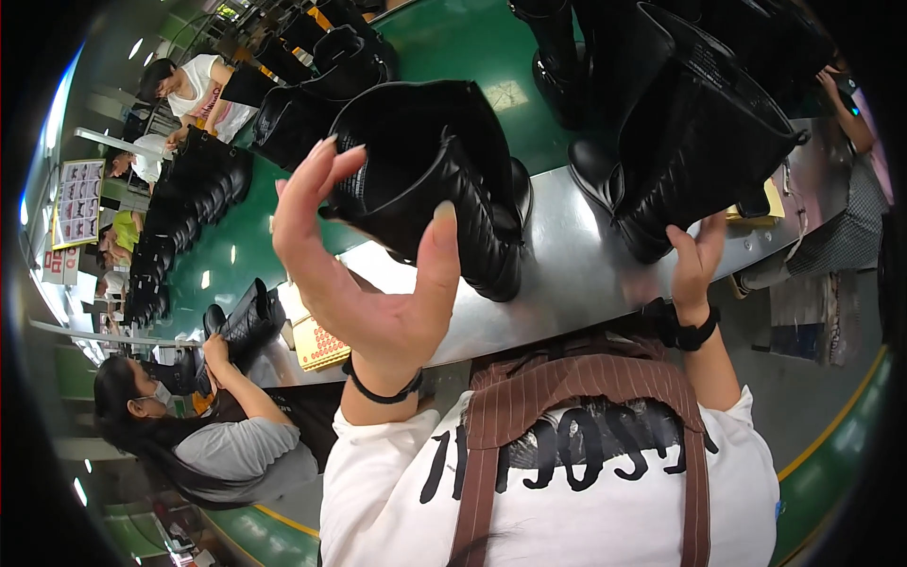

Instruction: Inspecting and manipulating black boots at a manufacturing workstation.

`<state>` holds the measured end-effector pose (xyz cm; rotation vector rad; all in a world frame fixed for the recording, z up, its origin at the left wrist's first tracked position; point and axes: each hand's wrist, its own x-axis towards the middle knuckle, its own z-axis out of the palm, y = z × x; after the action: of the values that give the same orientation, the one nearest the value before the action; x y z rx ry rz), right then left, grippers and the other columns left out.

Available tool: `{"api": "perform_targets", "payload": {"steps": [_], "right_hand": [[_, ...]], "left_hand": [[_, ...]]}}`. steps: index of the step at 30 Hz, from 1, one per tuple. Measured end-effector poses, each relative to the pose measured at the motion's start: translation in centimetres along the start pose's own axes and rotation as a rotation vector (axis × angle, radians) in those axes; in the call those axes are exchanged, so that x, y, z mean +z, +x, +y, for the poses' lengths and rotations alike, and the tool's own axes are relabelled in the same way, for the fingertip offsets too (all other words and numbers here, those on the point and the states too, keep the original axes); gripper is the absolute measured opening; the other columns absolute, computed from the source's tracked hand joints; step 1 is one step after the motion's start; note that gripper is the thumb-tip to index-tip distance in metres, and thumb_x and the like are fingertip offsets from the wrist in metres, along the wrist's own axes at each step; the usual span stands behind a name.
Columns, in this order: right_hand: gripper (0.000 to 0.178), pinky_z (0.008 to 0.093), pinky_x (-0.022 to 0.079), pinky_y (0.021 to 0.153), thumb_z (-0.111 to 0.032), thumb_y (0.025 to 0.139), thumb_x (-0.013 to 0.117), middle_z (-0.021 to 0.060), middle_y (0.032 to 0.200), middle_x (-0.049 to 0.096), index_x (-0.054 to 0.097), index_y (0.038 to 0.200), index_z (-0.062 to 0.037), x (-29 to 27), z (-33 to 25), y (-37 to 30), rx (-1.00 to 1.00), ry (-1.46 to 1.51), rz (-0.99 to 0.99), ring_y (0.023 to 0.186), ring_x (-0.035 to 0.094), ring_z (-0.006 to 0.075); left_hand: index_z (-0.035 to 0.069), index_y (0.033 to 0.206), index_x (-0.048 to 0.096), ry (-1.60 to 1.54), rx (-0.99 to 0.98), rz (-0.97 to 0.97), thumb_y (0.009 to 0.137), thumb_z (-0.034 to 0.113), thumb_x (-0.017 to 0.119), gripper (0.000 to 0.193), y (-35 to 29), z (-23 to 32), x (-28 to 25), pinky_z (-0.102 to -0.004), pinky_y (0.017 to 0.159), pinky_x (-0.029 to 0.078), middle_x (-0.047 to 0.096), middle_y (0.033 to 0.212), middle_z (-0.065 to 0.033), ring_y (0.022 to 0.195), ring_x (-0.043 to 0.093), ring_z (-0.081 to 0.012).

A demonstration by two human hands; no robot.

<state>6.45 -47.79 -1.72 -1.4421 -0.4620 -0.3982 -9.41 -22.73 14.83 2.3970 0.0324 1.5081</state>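
Note:
A tall black boot (444,180) stands on the steel table edge (576,274), its open shaft facing me. My left hand (364,265) is raised beside it, palm toward me, fingers spread, thumb over the front of the shaft without gripping. A second tall black boot (694,142) stands to the right. My right hand (697,253), with a black wristband, reaches up with its fingertips against that boot's foot; whether it grips is unclear.
A green conveyor belt (453,38) runs behind the steel strip with more black boots (189,198) in rows. A seated person (227,444) at lower left handles a boot. Other people work at upper left and far right (850,113). A patterned box (319,342) lies nearby.

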Motion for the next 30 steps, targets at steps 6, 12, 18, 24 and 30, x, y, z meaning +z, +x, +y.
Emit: {"api": "perform_targets", "payload": {"steps": [6, 12, 18, 24, 30], "right_hand": [[0.035, 0.0338, 0.045, 0.078, 0.001, 0.076, 0.060, 0.0124, 0.101, 0.051, 0.052, 0.110, -0.0024, -0.7, -6.9, 0.5, -0.642, 0.043, -0.152, 0.079, 0.051, 0.0236], [0.018, 0.0237, 0.047, 0.061, 0.006, 0.079, 0.070, 0.0064, 0.088, 0.066, 0.068, 0.095, -0.0030, 6.2, -10.9, 2.8, -0.241, 0.110, -0.377, 0.064, 0.059, 0.0120], [0.019, 0.0240, 0.052, 0.064, 0.000, 0.081, 0.075, 0.0060, 0.090, 0.071, 0.072, 0.099, -0.0039, 13.6, -11.6, 6.4, -0.270, 0.160, -0.286, 0.069, 0.068, 0.0132], [0.024, 0.0232, 0.055, 0.074, -0.001, 0.080, 0.079, 0.0046, 0.094, 0.071, 0.073, 0.104, -0.0028, 15.5, -11.0, 6.1, -0.197, 0.161, -0.289, 0.082, 0.069, 0.0105], [0.021, 0.0254, 0.056, 0.070, 0.000, 0.077, 0.079, 0.0058, 0.087, 0.071, 0.074, 0.097, -0.0053, 16.0, -10.8, 6.0, -0.237, 0.189, -0.204, 0.075, 0.070, 0.0143]], "left_hand": [[-0.004, 0.108, 0.067, -0.318, -0.203, -0.019, 0.090, 0.010, 0.071, 0.023, 7.1, -1.0, -1.9, -0.0330, 0.097, 0.046, 0.069, 0.103, -0.0105, 0.101, 0.064, -0.0169], [0.000, 0.118, 0.069, -0.290, -0.214, -1.014, 0.090, 0.015, 0.069, 0.031, 15.9, -5.0, -0.7, -0.0281, 0.100, 0.044, 0.070, 0.115, -0.0069, 0.109, 0.062, -0.0132], [-0.001, 0.113, 0.069, -0.282, -0.256, -1.233, 0.092, 0.014, 0.073, 0.027, 15.8, -6.4, 1.8, -0.0188, 0.082, 0.051, 0.070, 0.097, -0.0002, 0.089, 0.065, -0.0050], [-0.003, 0.106, 0.071, -0.324, -0.331, -1.194, 0.092, 0.019, 0.073, 0.026, 14.6, -5.7, 0.4, -0.0188, 0.067, 0.046, 0.067, 0.084, 0.0022, 0.074, 0.058, -0.0030], [-0.005, 0.103, 0.070, -0.393, -0.332, -1.095, 0.092, 0.016, 0.072, 0.023, 13.3, -5.1, 0.7, -0.0183, 0.068, 0.047, 0.067, 0.083, 0.0018, 0.075, 0.058, -0.0025]]}}
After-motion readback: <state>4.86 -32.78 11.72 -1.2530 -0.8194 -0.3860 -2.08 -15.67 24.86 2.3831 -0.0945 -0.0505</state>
